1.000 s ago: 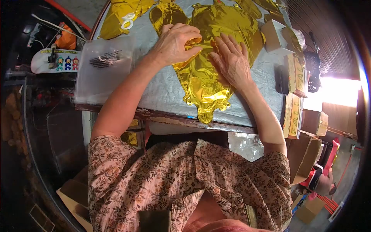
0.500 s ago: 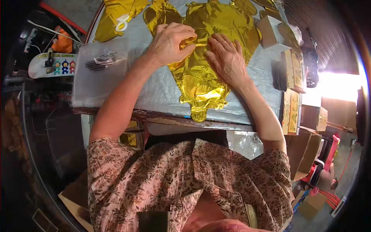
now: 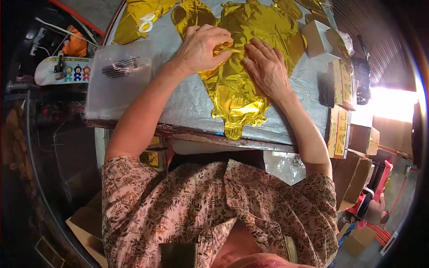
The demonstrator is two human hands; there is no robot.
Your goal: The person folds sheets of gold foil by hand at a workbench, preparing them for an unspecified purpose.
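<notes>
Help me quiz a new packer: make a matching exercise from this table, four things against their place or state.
1. Left hand
2. Right hand
3. Plastic bag
4. White box

A. See-through, with black print
B. Palm down on the gold foil
C. Toward the table's right side
D. Curled, foil between thumb and fingers

Pairs: 1-D, 2-B, 3-A, 4-C
</notes>
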